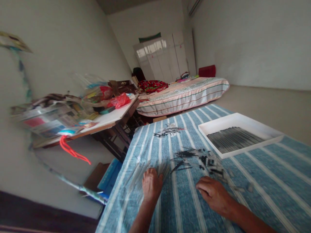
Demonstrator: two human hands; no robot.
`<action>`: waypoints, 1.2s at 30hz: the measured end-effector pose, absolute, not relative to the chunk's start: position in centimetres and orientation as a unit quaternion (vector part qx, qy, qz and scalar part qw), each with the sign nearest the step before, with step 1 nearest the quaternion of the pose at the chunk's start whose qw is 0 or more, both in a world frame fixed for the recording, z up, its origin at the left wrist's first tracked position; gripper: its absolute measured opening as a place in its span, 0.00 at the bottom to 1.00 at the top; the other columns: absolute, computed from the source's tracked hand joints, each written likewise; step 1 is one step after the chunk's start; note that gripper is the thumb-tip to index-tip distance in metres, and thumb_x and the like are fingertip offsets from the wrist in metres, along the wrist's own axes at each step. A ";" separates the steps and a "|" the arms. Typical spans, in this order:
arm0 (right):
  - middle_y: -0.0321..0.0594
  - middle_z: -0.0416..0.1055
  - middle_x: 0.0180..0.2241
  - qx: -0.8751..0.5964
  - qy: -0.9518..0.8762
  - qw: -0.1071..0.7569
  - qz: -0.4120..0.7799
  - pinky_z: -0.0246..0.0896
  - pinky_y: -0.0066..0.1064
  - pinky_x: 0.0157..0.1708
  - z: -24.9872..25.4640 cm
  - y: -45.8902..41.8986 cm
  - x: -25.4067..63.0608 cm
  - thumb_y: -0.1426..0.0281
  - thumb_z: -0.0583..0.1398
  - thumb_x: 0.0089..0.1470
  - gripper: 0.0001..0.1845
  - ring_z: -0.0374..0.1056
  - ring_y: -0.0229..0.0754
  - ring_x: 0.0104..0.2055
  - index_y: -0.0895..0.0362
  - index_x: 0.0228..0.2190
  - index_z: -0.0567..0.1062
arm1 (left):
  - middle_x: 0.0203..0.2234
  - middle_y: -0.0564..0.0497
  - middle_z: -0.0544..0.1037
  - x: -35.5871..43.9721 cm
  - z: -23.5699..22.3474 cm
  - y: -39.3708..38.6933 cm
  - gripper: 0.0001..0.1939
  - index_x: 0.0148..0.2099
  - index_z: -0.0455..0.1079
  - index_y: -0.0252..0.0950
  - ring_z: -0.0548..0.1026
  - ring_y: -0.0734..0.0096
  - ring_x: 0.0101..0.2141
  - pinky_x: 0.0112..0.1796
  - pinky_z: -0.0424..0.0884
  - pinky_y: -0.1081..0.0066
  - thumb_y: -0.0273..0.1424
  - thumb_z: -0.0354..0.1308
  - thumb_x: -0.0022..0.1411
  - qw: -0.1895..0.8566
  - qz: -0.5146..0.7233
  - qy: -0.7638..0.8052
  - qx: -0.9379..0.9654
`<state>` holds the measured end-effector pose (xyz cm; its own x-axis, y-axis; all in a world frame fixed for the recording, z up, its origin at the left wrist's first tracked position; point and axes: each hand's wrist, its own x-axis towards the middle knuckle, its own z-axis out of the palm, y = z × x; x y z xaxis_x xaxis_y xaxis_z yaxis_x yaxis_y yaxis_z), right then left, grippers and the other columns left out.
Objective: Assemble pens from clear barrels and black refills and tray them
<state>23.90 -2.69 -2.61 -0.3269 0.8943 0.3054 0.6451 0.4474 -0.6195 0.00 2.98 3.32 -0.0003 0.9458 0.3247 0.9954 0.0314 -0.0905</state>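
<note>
My left hand [152, 185] lies with bent fingers over a spread of thin clear tubes [136, 174], which look like pen barrels. Its fingertips point down among them, and whatever they grip is hidden. To the right, my right hand [215, 195] is closed, thumb against curled fingers; I cannot make out anything in it. Just beyond it lies a heap of small black and clear pieces [213, 163], blurred, perhaps pen caps. Thin black sticks [187, 152] are piled between and beyond the hands. A shallow white box [245, 118] holds a row of clear sticks with dark cores, resembling pens [233, 139].
A blue striped cloth [194, 200] covers the work surface. Farther back on it lies a small dark bundle of thin pieces [168, 130]. At left, a side table [97, 124] carries bags, with a red cord [70, 152] hanging off. Behind stands a bed [184, 97].
</note>
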 end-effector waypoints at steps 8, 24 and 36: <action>0.37 0.68 0.27 -0.488 -0.780 0.322 0.225 0.54 0.27 0.34 -2.6 -2.7 23.9 0.78 0.50 0.53 0.13 0.63 0.38 0.33 0.56 0.25 0.72 | 0.35 0.41 0.74 0.9 3.2 2.6 0.04 0.35 0.68 0.34 0.71 0.54 0.41 0.37 0.64 0.63 0.28 0.54 0.57 0.140 -0.073 -0.713 -0.683; 0.37 0.68 0.27 -0.491 -0.770 0.316 0.257 0.54 0.27 0.33 -2.4 -2.5 23.9 0.78 0.50 0.54 0.13 0.65 0.37 0.33 0.57 0.25 0.71 | 0.19 0.51 0.71 6.8 2.1 4.3 0.10 0.25 0.64 0.38 0.70 0.67 0.23 0.28 0.63 0.70 0.33 0.52 0.58 -0.164 -0.356 -0.613 -0.686; 0.38 0.68 0.27 -0.489 -0.782 0.298 0.245 0.55 0.27 0.32 -2.7 -2.5 23.8 0.77 0.48 0.57 0.13 0.64 0.37 0.33 0.57 0.27 0.70 | 0.16 0.54 0.70 6.4 0.6 4.0 0.15 0.24 0.61 0.39 0.63 0.73 0.12 0.16 0.58 0.72 0.42 0.52 0.57 -0.467 -0.476 -0.562 -0.490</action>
